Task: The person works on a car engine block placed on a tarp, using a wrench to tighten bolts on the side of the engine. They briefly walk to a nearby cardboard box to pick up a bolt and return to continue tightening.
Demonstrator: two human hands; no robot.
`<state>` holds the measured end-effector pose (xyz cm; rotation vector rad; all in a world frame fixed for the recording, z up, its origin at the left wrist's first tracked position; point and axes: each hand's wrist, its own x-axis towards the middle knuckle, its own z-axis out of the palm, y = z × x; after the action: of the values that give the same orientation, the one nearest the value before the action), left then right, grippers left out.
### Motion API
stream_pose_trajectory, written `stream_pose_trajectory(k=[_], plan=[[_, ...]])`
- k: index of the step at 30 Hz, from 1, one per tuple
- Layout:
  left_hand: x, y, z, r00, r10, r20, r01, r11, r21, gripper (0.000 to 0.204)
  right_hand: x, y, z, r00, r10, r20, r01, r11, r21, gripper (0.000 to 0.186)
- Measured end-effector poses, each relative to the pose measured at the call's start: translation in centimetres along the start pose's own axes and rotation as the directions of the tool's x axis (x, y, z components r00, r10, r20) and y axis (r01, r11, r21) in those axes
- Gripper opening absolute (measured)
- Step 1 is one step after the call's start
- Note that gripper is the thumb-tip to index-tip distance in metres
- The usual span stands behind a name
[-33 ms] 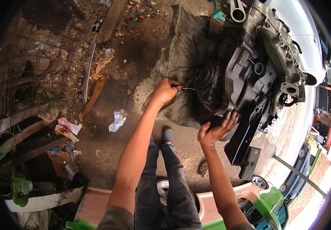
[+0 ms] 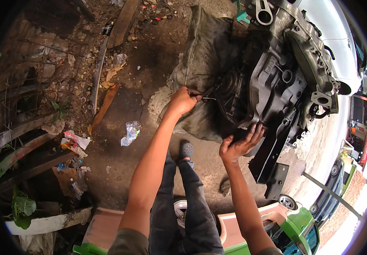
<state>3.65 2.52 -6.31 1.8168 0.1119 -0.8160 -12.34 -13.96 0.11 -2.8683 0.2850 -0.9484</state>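
Note:
Closed fingers of my left hand [image 2: 184, 100] grip a thin metal tool [image 2: 210, 98], whose far part reaches to a dark round part [image 2: 230, 87] on the lower side of a greasy engine [image 2: 277, 80]. My right hand [image 2: 241, 144] lies against the engine's near lower edge, fingers apart and slightly bent over it, thumb out. A flat dark metal bracket [image 2: 276, 180] juts toward me beside my right forearm. A dirty stuffed sack [image 2: 192, 55] lies under and left of the engine. The tool's far tip is hard to make out.
A silver car [image 2: 328, 25] stands at the right, with more vehicles beyond. A green car body with pinkish patches [image 2: 296, 231] is at the bottom behind my legs. Wooden boards [image 2: 122, 23], litter [image 2: 130, 131], metal scraps and small plants [image 2: 24, 204] lie on the dirt at the left.

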Motion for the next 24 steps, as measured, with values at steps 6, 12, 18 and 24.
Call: stream_pose_trajectory(k=[6, 12, 18, 24], plan=[[-3.4, 3.0, -1.1, 0.983, 0.159, -0.092, -0.127, 0.952, 0.28, 0.02, 0.2, 0.1, 0.6, 1.0, -0.003, -0.012, 0.003, 1.0, -0.007, 0.072], [-6.5, 4.9, 0.3, 0.962, 0.201, -0.183, -0.14, 0.943, 0.301, 0.018, 0.2, 0.0, 0.6, 1.0, -0.001, -0.018, 0.001, 1.0, 0.002, 0.071], [-9.3, 4.7, 5.1, 0.966, 0.178, -0.189, -0.146, 0.974, 0.171, 0.02, 0.3, -0.1, 0.7, 1.0, 0.001, -0.025, -0.001, 1.0, 0.0, 0.071], [-9.5, 4.5, 9.7, 0.952, 0.037, -0.303, -0.149, 0.922, -0.356, 0.026, 0.4, -0.2, 0.3, 1.0, -0.008, 0.006, 0.008, 1.0, 0.002, 0.07]])
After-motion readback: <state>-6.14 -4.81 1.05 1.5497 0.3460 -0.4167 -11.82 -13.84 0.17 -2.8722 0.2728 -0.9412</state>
